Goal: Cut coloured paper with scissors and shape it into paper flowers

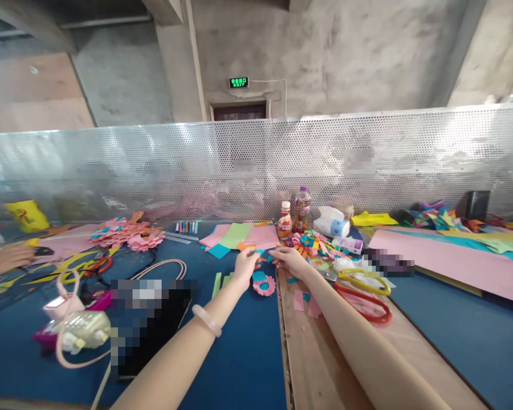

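My left hand (247, 265) is closed in a pinch, with a small piece of blue paper (260, 254) at its fingertips. Close beside it, my right hand (289, 259) pinches another bit of blue paper (270, 258). The fingertips of both hands almost meet, and the exact shape of these small pieces is hard to make out. Just below them on the blue table lies a pink paper ring (270, 286) with a scalloped edge. A blue paper square (259, 275) overlaps its upper left part. Green paper strips (216, 285) lie to the left of my left wrist.
Pink paper sheets (263, 234), a sauce-coloured bottle (285, 222), a purple-capped bottle (302, 208) and a tissue pack (331, 223) stand or lie behind. Scissors with red handles (380, 317) lie right. Cables and a dark tablet (154, 336) lie left. Another person's hand (12, 259) works far left.
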`<act>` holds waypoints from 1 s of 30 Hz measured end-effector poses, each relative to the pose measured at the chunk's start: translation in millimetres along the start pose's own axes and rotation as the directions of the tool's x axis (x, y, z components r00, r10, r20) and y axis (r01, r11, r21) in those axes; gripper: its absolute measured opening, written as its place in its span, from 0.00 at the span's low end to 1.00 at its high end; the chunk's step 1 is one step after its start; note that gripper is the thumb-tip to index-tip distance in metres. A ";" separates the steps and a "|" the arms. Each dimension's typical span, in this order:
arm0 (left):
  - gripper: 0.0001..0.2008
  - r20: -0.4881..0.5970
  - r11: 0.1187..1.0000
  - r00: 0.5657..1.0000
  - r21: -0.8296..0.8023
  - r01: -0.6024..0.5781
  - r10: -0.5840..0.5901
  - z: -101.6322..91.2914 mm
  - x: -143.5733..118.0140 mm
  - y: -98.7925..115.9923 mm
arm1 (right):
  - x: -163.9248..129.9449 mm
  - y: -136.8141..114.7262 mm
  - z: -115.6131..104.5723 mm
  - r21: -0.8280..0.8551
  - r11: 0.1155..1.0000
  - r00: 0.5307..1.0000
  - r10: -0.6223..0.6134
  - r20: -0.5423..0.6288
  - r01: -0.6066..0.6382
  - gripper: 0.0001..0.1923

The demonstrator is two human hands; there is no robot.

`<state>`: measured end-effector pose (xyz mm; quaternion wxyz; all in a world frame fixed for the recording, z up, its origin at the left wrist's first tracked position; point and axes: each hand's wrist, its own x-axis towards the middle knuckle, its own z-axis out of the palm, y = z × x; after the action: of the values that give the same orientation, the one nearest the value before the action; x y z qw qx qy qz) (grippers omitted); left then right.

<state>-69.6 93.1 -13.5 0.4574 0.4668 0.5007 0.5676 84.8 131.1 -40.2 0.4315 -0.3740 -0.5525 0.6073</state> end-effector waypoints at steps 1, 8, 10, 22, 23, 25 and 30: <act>0.07 0.007 1.000 1.000 0.002 0.000 0.000 -0.3 0.1 0.1 | 0.0 -0.2 0.2 -0.003 1.000 1.000 -0.003 0.005 0.003 0.13; 0.05 0.058 1.000 0.998 0.002 0.030 -0.031 -2.0 2.0 0.9 | -0.5 -0.8 0.3 0.011 1.000 0.999 -0.026 0.036 0.026 0.10; 0.05 0.063 0.999 0.997 0.003 0.040 -0.040 -1.9 2.4 1.1 | -0.5 -0.6 0.4 0.028 0.999 0.999 -0.030 0.038 0.029 0.09; 0.07 0.052 0.998 0.997 -0.002 0.063 -0.063 1.2 -4.3 8.6 | -3.9 -4.5 7.5 0.126 0.990 0.998 -0.064 -0.005 0.064 0.14; 0.07 0.054 0.998 0.996 -0.003 0.068 -0.067 1.7 -4.9 9.5 | -3.8 -4.3 7.6 0.129 0.990 0.998 -0.063 -0.009 0.063 0.14; 0.08 0.061 0.997 0.995 -0.008 0.079 -0.078 2.5 -5.7 10.7 | -3.5 -3.8 7.7 0.133 0.989 0.998 -0.060 -0.018 0.061 0.15; 0.08 0.029 0.995 0.996 -0.038 0.089 -0.088 2.5 -6.4 11.2 | -5.7 -3.4 8.2 0.140 0.988 0.998 -0.055 -0.040 0.060 0.16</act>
<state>-66.8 86.2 -2.7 0.4978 0.4426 0.5034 0.5503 79.6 123.0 -36.1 0.4840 -0.3372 -0.5109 0.6253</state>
